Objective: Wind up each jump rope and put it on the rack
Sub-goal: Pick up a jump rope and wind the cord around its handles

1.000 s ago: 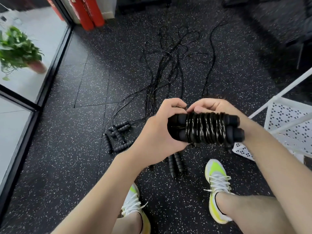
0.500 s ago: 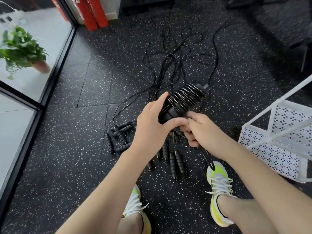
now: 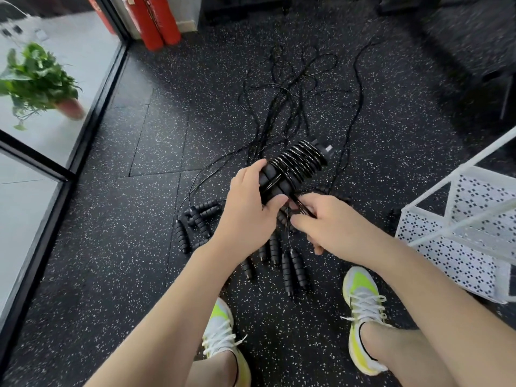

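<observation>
I see the dark speckled rubber floor [image 3: 117, 247] filling most of the view, and I judge it serves as the sorting ground: the loose black jump ropes with ribbed foam handles [image 3: 282, 107] lie spread over it, cords running far and handles [image 3: 195, 219] gathered near my feet, probably so each one can be lifted by its grips. At the right stands the white perforated metal rack [image 3: 452, 247], close by, which I take to be the drop point; its frame is cut off by the right edge, so I cannot tell how many shelves it has or whether any rope lies on it yet.

In the middle, above the floor, sits the wound black jump rope bundle [image 3: 293, 169], its 2 handles laid side by side and the cord coiled around them, tilted with its far end up and right. My left hand [image 3: 245, 216] is closed around the near end of the bundle, likely to keep the coils from slipping. My right hand [image 3: 329, 222], just beside it, pinches the loose tail of cord [image 3: 303, 206] at the near end, apparently to tuck it in.

My hands cover the tail's end, and how many handles lie beneath them is hard to make out.
</observation>
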The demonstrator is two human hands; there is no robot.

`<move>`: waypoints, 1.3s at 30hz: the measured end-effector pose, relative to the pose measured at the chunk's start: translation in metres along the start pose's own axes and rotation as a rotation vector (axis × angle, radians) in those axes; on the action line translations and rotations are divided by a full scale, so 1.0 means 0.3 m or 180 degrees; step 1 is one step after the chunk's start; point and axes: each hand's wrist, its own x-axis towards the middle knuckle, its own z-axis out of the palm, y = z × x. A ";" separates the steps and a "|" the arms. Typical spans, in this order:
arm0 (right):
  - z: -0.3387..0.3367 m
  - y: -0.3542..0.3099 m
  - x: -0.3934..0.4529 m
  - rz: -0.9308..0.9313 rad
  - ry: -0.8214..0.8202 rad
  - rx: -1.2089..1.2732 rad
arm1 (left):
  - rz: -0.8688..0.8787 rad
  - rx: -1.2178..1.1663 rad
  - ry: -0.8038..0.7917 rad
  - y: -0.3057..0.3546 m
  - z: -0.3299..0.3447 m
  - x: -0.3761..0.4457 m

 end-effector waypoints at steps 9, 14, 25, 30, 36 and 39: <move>-0.042 -0.016 -0.038 -0.1042 0.1033 -0.1156 | 0.0143 0.0144 -0.0158 -0.010 -0.008 0.004; -0.089 0.024 -0.009 -0.1768 0.1175 -0.1393 | 0.0291 0.0195 -0.0684 0.000 -0.039 -0.002; -0.147 0.002 -0.013 -0.0599 0.0221 0.0713 | 0.0397 -0.0096 -0.1470 0.018 -0.056 -0.021; -0.154 0.032 0.012 -0.0452 0.0050 0.1370 | 0.0369 -0.0122 -0.1626 0.025 -0.064 -0.022; -0.178 0.062 0.026 -0.0304 -0.0469 0.1453 | 0.0276 -0.0765 -0.2178 0.008 -0.088 -0.017; -0.173 0.054 0.032 -0.0301 -0.0700 0.1858 | 0.0104 -0.1461 -0.2497 0.001 -0.096 -0.019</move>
